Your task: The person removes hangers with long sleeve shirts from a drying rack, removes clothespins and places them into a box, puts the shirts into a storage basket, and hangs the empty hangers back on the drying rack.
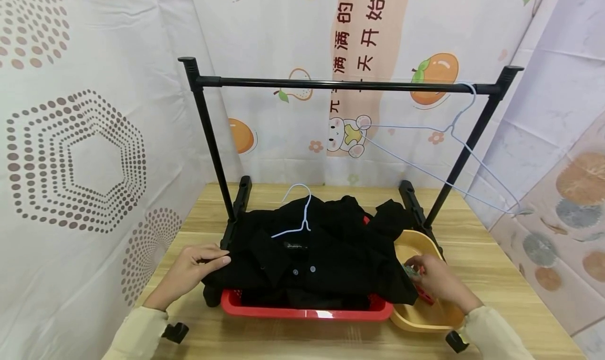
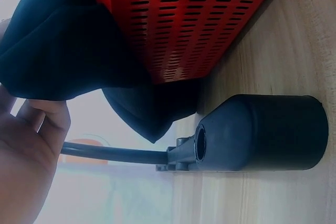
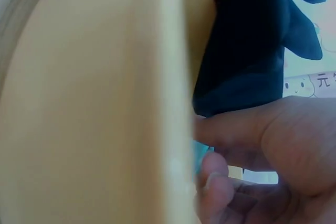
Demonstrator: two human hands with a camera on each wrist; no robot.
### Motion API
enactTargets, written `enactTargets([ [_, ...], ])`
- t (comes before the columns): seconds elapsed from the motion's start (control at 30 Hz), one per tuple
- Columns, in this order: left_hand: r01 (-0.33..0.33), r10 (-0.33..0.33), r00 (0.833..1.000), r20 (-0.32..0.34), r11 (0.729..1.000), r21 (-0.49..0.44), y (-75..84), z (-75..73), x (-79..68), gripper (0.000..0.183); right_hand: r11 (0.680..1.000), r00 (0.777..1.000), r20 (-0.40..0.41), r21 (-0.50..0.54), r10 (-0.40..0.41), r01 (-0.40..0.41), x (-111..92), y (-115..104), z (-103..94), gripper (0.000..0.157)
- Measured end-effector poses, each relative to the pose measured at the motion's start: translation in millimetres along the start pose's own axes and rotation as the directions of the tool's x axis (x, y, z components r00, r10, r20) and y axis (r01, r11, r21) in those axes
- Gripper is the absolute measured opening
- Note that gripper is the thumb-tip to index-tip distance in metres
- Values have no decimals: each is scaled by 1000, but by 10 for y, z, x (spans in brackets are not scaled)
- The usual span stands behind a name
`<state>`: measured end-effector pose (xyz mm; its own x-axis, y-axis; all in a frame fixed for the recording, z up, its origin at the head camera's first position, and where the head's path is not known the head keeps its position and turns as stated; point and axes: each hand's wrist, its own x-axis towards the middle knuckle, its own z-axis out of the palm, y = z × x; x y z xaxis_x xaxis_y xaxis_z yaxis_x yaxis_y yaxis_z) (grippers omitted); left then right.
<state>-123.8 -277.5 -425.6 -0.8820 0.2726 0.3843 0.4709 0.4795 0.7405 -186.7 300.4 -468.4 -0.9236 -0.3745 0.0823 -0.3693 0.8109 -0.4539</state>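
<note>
A black shirt (image 1: 331, 252) with buttons and a collar lies spread over a red basket (image 1: 307, 312). The hook of a light blue hanger (image 1: 306, 207) rises from its collar. My left hand (image 1: 196, 265) pinches the shirt's left edge between thumb and fingers; the left wrist view shows the black cloth (image 2: 63, 56) draping from the fingertips. Inside a yellow basin (image 1: 411, 323), my right hand (image 1: 437, 278) pinches a small green clothespin (image 1: 410, 270). Part of it shows teal (image 3: 200, 153) between the fingers in the right wrist view, the rest hidden by the basin's rim.
A black rack with a crossbar (image 1: 331, 84) stands behind and around the basket. An unloaded light blue hanger (image 1: 454, 126) hangs at the bar's right end. A red clothespin (image 1: 424, 295) lies in the basin. Rack feet (image 1: 175, 332) reach forward on the wooden table (image 1: 501, 291).
</note>
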Motion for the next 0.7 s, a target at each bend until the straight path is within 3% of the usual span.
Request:
enactTargets([
  [0.23, 10, -10, 1000, -1, 1000, 3, 4, 5, 7, 20, 1000, 1000, -12, 8, 22, -22, 3, 18, 19, 24],
  [0.4, 23, -23, 1000, 0, 1000, 13, -4, 6, 4, 21, 997, 989, -147, 72, -9, 20, 16, -134, -76, 13],
  [0.5, 18, -18, 1000, 1, 1000, 16, -9, 6, 4, 20, 986, 977, -199, 136, -72, 100, 9, -290, -144, 15],
  [0.6, 11, -11, 1000, 0, 1000, 14, -10, 6, 4, 20, 962, 948, -245, 128, -205, 241, 12, -445, -159, 10],
  [0.7, 6, -6, 1000, 0, 1000, 10, -9, 8, 7, 21, 928, 891, -300, 39, -342, 370, 25, -559, -130, 11],
])
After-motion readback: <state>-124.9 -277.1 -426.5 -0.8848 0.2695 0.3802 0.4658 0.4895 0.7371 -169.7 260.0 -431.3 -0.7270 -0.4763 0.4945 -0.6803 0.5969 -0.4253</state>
